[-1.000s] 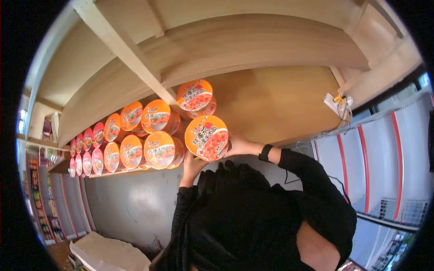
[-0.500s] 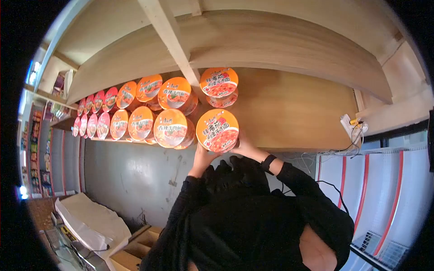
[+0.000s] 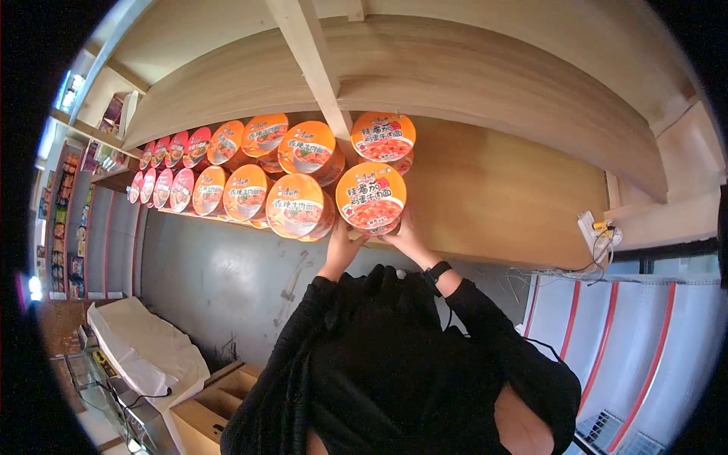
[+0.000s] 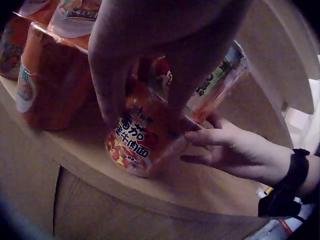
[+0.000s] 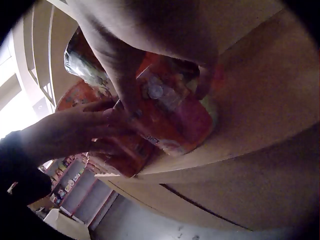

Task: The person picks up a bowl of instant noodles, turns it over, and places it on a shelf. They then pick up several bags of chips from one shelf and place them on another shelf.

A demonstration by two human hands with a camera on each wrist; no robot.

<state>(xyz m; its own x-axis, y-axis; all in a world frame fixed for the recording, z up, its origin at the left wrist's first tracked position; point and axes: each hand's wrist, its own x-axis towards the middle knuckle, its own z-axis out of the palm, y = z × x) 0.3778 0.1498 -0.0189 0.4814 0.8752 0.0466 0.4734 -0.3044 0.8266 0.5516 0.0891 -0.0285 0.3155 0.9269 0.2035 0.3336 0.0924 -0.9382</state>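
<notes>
An orange-lidded instant noodle cup [image 3: 371,196] stands at the shelf's front edge, between my two hands. My left hand [image 3: 343,249] grips its lower left side. My right hand [image 3: 409,241] holds the right side, a black band round that wrist. In the left wrist view, the left hand reaches over the cup [image 4: 132,142] from above, and the right fingers [image 4: 207,137] touch its side. In the right wrist view, the right hand's thumb and fingers span the cup [image 5: 192,125]. A matching noodle cup [image 3: 383,139] stands just behind, another visible beneath it.
Left of the held cup, rows of stacked orange cups [image 3: 296,206] and red-pink cups [image 3: 182,189] line the wooden shelf [image 3: 500,197]. A wooden post [image 3: 307,57] rises behind them. A power strip [image 3: 595,231] with cables lies at the right end. White racks [image 3: 614,341] stand at right.
The hands have drawn the held cup in beside the orange row, closer to the cup behind it. The head view has shifted, so the shelf appears further right.
</notes>
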